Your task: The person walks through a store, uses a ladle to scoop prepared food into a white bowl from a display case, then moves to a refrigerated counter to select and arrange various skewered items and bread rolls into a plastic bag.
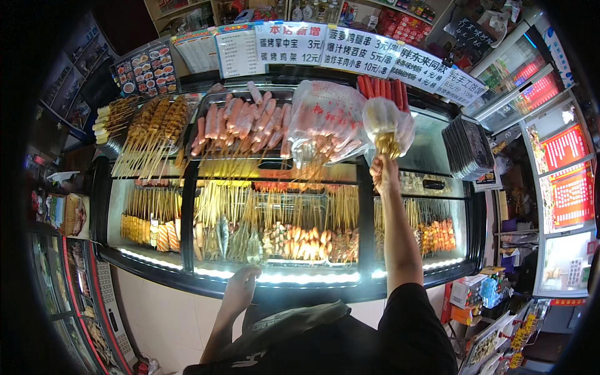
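My right hand (385, 171) grips the sticks of a bundle of skewers (386, 143) above the right part of the glass display case. A clear plastic bag (385, 117) surrounds the skewers' upper ends and hides much of the food. At the lit front edge of the display case (318, 293) is my left hand (240, 287), its fingers bent; what lies between them is hidden. Just left of the bagged skewers, a larger plastic bag (323, 112) with red print partly covers sausage skewers on a metal tray. More pink sausage skewers (243, 117) are piled beside it.
Browned meat skewers (157, 117) lie on the case top at left, and red sausages (382, 89) at the back. Several printed price signs (290, 49) line the rear. Stacked black trays (466, 147) stand at right. Rows of skewers (300, 239) fill the case below the glass.
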Action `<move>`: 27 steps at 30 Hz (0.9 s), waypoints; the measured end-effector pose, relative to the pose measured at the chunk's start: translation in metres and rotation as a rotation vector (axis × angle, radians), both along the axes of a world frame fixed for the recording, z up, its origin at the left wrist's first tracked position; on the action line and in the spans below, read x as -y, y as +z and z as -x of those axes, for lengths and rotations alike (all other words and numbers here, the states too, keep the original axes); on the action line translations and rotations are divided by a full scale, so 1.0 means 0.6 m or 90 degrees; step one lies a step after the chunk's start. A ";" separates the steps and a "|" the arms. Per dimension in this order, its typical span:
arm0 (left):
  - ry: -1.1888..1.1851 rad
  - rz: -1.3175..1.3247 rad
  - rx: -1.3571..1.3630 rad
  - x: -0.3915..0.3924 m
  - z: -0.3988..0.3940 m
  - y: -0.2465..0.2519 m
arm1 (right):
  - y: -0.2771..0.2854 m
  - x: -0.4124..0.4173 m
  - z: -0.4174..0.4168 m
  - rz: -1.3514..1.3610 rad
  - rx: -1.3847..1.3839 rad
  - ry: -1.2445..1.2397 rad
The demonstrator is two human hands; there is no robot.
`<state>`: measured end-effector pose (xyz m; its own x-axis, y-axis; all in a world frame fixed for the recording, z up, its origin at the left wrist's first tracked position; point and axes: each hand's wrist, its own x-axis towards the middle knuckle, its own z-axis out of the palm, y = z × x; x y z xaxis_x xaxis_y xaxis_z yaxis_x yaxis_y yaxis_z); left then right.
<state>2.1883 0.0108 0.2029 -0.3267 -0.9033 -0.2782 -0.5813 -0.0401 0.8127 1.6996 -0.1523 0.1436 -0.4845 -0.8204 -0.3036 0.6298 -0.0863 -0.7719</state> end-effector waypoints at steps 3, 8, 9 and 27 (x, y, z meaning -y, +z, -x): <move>-0.037 -0.015 0.019 -0.013 0.060 0.000 | -0.058 -0.029 0.008 -0.037 0.011 -0.001; -0.182 0.128 -0.054 0.053 0.232 0.005 | -0.032 -0.049 -0.005 -0.179 -0.116 0.091; -0.188 0.179 -0.061 0.073 0.272 -0.009 | -0.037 -0.056 0.004 -0.172 -0.145 0.088; -0.182 0.364 0.075 0.425 0.767 -0.092 | 0.032 0.047 0.203 -0.027 -1.130 0.223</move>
